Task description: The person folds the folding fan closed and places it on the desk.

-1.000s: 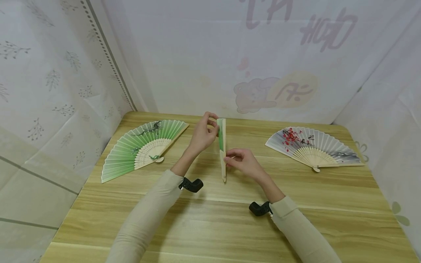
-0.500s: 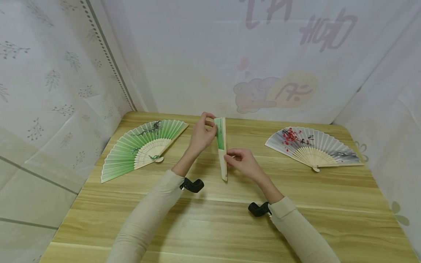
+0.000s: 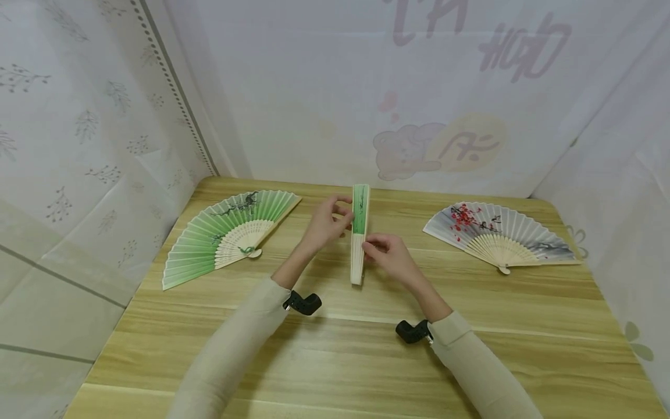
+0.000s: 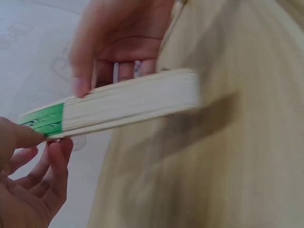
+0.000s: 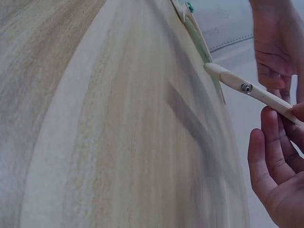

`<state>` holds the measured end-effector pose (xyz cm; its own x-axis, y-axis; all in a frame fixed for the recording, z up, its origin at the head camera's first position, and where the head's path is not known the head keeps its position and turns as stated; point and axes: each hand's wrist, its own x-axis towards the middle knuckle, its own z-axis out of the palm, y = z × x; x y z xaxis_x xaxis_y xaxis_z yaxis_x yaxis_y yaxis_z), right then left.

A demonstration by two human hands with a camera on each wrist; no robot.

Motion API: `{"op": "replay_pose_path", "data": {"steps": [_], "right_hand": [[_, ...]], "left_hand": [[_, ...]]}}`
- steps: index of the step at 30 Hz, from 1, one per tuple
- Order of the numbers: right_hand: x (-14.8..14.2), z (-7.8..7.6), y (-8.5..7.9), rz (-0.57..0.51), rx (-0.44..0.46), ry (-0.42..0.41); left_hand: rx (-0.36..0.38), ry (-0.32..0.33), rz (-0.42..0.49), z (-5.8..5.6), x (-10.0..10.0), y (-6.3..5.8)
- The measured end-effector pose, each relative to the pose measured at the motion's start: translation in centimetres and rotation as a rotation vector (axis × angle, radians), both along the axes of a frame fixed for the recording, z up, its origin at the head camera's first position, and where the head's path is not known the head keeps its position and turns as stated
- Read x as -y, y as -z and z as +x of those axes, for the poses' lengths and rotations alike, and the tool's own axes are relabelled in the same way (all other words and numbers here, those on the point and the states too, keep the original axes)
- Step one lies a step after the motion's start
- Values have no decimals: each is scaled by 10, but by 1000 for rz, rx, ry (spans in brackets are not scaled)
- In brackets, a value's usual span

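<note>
A folded green hand fan [image 3: 360,221] is held upright above the table between both hands. Its green pleats are at the top and its pale ribs below. My left hand [image 3: 325,224] pinches the edge of the green part, thumb and fingertips at the edge in the left wrist view [image 4: 40,175]. Lower down, my right hand [image 3: 391,256] pinches the pale ribs between thumb and fingers. The right wrist view shows the fan's rivet end [image 5: 246,88] sticking out past the right hand's fingers.
On the wooden table [image 3: 335,361], an open green fan [image 3: 204,244] with a green cord lies at left. An open grey-white fan [image 3: 497,230] with red blossoms lies at right. A white printed curtain [image 3: 314,87] hangs behind the table.
The folded fan has turned about its length, so its green pleats and rib edges now face the head camera. The left hand has lowered slightly; the right hand has barely shifted.
</note>
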<state>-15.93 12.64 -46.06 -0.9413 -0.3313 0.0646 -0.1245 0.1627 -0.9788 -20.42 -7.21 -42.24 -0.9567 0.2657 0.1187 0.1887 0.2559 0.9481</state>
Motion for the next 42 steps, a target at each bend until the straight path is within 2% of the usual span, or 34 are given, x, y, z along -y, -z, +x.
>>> {"op": "replay_pose_path", "data": {"steps": [6,17,26,30,37,42], "right_hand": [[-3,-2,-3,-10,39,30],[-9,-3,-2,-41,40,74],[-11,-2,4,20,1,139],[-13,-1,7,34,-9,134],[-19,5,8,87,15,81],[-21,6,8,85,16,66]], "left_hand": [[61,90,-15,13,-3,9],[98,115,15,31,-9,23],[142,58,16,36,-16,30],[154,43,19,37,-18,32],[159,70,5,40,-18,32],[180,88,-5,41,-17,32]]}}
